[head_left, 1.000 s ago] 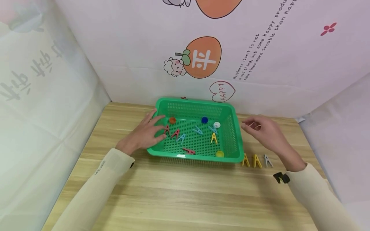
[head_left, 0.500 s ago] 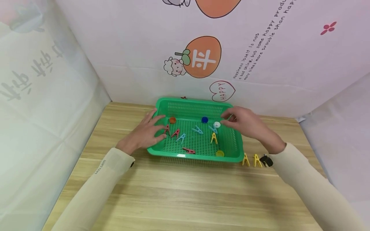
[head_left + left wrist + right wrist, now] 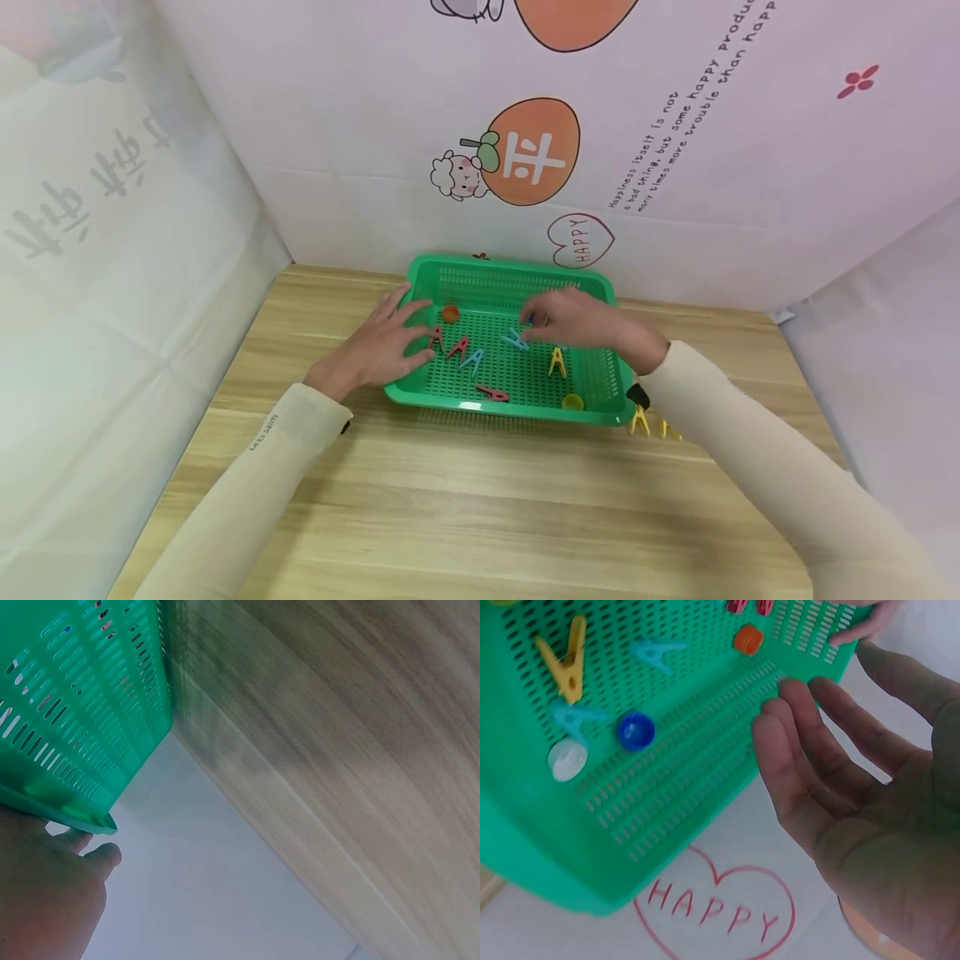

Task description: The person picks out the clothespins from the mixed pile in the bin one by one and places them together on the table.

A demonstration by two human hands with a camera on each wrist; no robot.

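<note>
A green mesh basket [image 3: 517,412] holds several clothespins and small round caps. My left hand [image 3: 378,346] rests on its left rim, fingers spread over the inside. Above the basket floor hovers my right hand [image 3: 573,319], its fingers loosely bent and nothing between them in the right wrist view. Nearest it in the head view is a light blue clothespin [image 3: 516,339]. A blue cap [image 3: 636,732], a white cap [image 3: 568,760] and another light blue clothespin [image 3: 574,718] show in the right wrist view. A yellow clothespin [image 3: 557,363] stands below my right wrist.
In the basket's left part lie an orange cap [image 3: 450,314], red clothespins [image 3: 457,348] and a light blue one. A yellow cap [image 3: 573,402] is near the front right corner. Yellow clothespins [image 3: 640,421] lie on the wooden table outside, partly behind my sleeve. Printed cloth walls [image 3: 360,208] enclose the table.
My right hand has moved left from beyond the basket's right rim to over its middle. Its sleeve now hides the grey clothespin on the table. The left hand has stayed on the rim.
</note>
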